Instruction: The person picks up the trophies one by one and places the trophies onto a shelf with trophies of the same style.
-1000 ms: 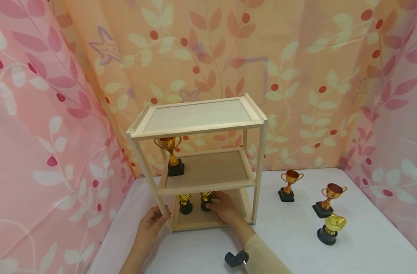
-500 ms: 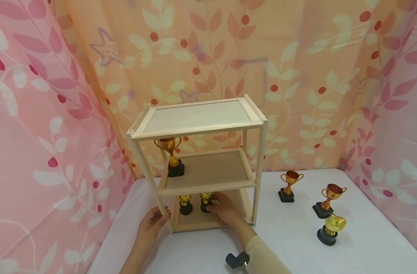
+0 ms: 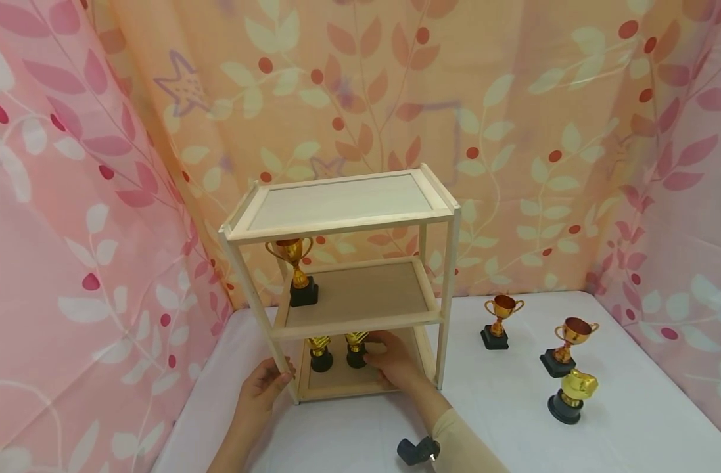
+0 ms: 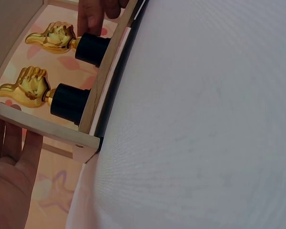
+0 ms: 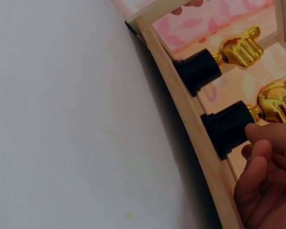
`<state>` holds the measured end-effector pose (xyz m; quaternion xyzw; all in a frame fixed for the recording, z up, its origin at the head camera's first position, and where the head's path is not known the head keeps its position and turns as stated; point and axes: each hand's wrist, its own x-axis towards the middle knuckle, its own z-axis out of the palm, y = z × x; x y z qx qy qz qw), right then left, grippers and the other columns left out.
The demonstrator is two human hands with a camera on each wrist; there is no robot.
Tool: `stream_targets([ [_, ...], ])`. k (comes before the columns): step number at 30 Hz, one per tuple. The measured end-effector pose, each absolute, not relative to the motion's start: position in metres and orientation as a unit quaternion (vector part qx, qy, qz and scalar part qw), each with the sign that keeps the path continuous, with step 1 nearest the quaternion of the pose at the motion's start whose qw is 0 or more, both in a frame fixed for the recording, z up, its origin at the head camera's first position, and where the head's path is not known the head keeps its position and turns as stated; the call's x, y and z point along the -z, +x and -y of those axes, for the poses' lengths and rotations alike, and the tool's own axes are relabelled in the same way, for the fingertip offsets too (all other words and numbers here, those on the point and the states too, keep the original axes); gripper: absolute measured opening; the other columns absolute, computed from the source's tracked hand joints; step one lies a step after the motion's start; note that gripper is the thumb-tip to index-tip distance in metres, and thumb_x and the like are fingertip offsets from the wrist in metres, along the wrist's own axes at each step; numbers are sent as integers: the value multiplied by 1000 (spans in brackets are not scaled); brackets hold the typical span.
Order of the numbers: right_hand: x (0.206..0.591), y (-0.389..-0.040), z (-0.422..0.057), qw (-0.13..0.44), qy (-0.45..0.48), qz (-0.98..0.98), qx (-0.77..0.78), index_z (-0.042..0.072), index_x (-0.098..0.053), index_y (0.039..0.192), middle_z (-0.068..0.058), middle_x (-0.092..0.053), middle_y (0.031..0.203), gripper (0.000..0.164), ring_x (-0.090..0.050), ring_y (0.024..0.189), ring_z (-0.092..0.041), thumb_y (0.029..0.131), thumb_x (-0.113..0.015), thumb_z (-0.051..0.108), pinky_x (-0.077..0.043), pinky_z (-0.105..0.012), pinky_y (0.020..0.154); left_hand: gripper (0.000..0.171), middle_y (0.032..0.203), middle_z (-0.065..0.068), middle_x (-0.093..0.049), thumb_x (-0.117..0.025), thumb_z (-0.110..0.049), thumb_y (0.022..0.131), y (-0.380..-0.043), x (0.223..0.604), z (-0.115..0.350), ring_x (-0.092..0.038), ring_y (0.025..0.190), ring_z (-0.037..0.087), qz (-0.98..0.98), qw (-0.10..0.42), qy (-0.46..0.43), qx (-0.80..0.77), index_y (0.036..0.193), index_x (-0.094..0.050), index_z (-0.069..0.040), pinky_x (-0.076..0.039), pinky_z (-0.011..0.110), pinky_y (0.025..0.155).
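Note:
A three-tier wooden shelf (image 3: 348, 323) stands on the white table. My left hand (image 3: 264, 387) grips its front left leg low down, thumb in front and fingers behind. Two gold thumbs-up trophies with round black bases stand upright side by side on the bottom tier: a left one (image 3: 321, 355) and a right one (image 3: 355, 351). My right hand (image 3: 395, 363) is inside that tier, just right of the right trophy, its thumb tip at the black base in the right wrist view and its fingers loosely bent. A gold two-handled cup trophy (image 3: 300, 272) stands on the middle tier's left side.
On the table to the right stand two bronze-coloured cup trophies, one farther back (image 3: 497, 322) and one nearer (image 3: 567, 345), and a gold trophy with a round black base (image 3: 572, 395). Floral curtains (image 3: 360, 98) enclose the back and both sides.
My right hand has drawn slightly right, its thumb coming off the front of the right trophy's base. That trophy stays in place. The left hand and shelf have not moved.

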<state>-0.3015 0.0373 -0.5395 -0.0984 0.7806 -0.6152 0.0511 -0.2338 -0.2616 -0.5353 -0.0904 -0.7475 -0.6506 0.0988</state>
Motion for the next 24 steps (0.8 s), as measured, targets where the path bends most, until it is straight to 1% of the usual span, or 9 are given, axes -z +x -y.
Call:
stream_targets([
  [5,538,-297,-45,44,-104,-780,615,24,-56,126,-4,-58,130,42,-43,39,-10,88,-68,12,-40,-21,37,36,112,16,-63,-63,-15,93,-233,534,262,-65,102,17,748,98,-89,651,123,-53,2,-53,24,88],
  [8,536,-293,-49,46,-103,-786,608,27,-56,127,-1,-57,131,41,-41,40,-10,90,-67,14,-39,-21,39,36,113,16,-63,-63,-16,93,-234,535,262,-65,103,19,748,96,-91,651,123,-53,2,-53,24,89],
  [12,533,-286,-56,42,-106,-800,589,26,-54,130,3,-55,132,40,-40,42,-10,92,-64,18,-40,-23,41,37,114,16,-63,-63,-17,94,-235,536,263,-65,104,19,748,94,-91,651,124,-53,3,-53,24,89],
  [20,525,-268,-67,29,-129,-815,565,24,-55,128,-2,-56,130,39,-45,44,-8,91,-65,16,-44,-26,40,28,110,16,-64,-63,-14,93,-234,535,261,-65,99,16,748,104,-92,649,119,-57,-5,-53,23,87],
  [24,521,-259,-72,25,-139,-819,556,26,-54,129,-2,-56,131,40,-46,41,-7,91,-65,17,-44,-26,39,30,110,16,-64,-63,-13,93,-234,535,260,-65,99,16,745,105,-93,652,120,-56,-2,-53,23,87],
])
